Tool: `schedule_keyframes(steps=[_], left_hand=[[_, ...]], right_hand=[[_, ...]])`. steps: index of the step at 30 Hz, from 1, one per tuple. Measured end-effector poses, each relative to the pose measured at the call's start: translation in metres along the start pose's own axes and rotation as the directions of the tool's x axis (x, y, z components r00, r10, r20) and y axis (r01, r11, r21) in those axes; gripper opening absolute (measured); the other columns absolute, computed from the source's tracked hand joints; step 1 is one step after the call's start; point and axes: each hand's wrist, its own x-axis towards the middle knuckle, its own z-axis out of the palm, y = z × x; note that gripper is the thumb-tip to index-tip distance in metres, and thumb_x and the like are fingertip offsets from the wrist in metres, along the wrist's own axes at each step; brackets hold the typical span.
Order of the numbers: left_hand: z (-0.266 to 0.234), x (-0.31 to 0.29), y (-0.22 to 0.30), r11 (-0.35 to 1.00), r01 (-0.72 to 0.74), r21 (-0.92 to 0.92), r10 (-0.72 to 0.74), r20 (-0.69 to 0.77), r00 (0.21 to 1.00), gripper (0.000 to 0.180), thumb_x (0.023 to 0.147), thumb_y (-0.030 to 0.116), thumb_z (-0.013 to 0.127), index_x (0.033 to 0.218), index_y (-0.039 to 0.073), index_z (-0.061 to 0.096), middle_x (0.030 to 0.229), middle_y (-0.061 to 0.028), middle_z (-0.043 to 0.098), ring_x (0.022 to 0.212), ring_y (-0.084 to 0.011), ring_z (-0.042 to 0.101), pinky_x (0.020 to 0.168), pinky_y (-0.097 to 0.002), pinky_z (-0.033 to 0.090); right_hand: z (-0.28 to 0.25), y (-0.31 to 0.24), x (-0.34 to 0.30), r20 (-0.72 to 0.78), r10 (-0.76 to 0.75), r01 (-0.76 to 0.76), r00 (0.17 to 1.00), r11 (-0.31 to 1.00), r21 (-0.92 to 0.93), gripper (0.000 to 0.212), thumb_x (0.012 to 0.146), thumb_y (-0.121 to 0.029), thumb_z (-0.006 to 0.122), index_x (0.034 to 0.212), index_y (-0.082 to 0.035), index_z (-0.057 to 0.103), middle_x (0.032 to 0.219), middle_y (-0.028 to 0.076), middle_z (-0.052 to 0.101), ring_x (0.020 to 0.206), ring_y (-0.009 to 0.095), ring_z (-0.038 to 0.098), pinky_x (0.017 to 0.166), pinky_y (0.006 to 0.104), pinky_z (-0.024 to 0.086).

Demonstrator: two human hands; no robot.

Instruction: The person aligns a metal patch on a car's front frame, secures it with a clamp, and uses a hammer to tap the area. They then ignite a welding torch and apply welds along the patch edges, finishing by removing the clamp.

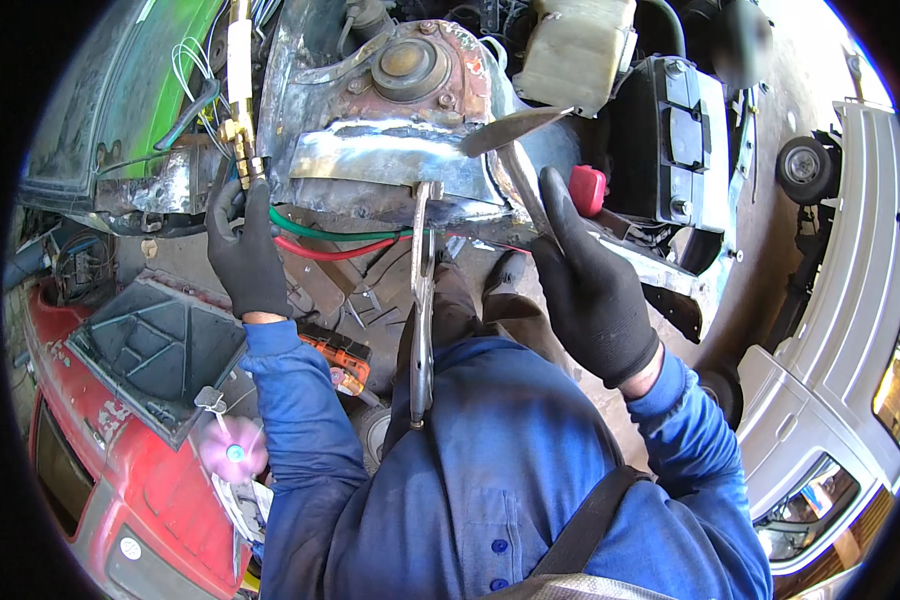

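Note:
My left hand (245,255), in a dark glove, has its fingers closed about the lower end of a brass gas torch (238,130), which points away from me over the green bodywork. In my gloved right hand (595,290) is a hammer (515,133) with a long pointed head, its handle lying along my fingers. The head hovers over the right end of a shiny metal patch (370,165) on the car's inner wing. Locking pliers (423,310) are clamped to the patch's near edge and hang toward me.
Green (320,233) and red hoses (335,252) run below the patch. A black battery (670,140) and a cream plastic tank (575,50) sit in the engine bay. A red car (160,470) stands to the left, a light van (830,300) to the right. An orange tool (338,352) lies below my left forearm.

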Motion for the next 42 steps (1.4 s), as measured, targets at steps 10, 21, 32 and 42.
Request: schedule_keyframes(steps=[10,21,32,42], left_hand=[[0.000,0.002,-0.006,0.998,-0.064,-0.017,0.064,-0.006,0.998,0.042,0.102,0.026,0.079,0.134,0.000,0.069,0.109,-0.0041,0.071,0.082,-0.0073,0.062,0.066,-0.0255,0.051],[-0.002,0.003,-0.009,0.993,-0.116,0.024,0.115,0.020,0.993,0.044,0.104,0.032,0.077,0.136,0.002,0.070,0.106,-0.0022,0.070,0.082,-0.0069,0.062,0.062,-0.0241,0.048],[-0.007,-0.003,-0.010,0.997,-0.071,0.023,0.070,0.029,0.997,0.049,0.103,0.033,0.078,0.140,0.003,0.068,0.111,-0.0032,0.072,0.082,-0.0070,0.065,0.055,-0.0221,0.045],[-0.021,-0.067,0.013,0.997,0.049,-0.058,-0.054,-0.090,0.994,0.029,0.109,0.023,0.070,0.129,0.002,0.070,0.114,-0.0063,0.074,0.078,-0.0057,0.063,0.061,-0.0226,0.046]], right_hand=[[-0.006,-0.004,0.008,-0.102,-0.061,0.070,0.993,0.994,0.083,0.067,0.105,-0.002,0.064,0.168,-0.001,0.041,0.131,0.023,0.068,0.108,0.029,0.071,0.095,0.0362,0.056],[-0.002,-0.005,0.005,-0.149,-0.011,0.033,0.989,0.988,0.148,0.068,0.108,-0.004,0.061,0.171,-0.006,0.037,0.107,0.019,0.072,0.084,0.018,0.069,0.080,0.0334,0.058],[0.015,0.014,-0.001,-0.211,-0.095,0.126,0.973,0.982,0.138,0.065,0.108,-0.006,0.063,0.169,-0.005,0.040,0.128,0.018,0.073,0.096,0.021,0.071,0.089,0.0349,0.058],[0.000,-0.002,-0.016,-0.055,0.346,-0.291,0.936,0.855,0.430,0.065,0.110,-0.011,0.064,0.170,-0.007,0.040,0.138,0.013,0.075,0.088,0.008,0.073,0.081,0.0296,0.061]])
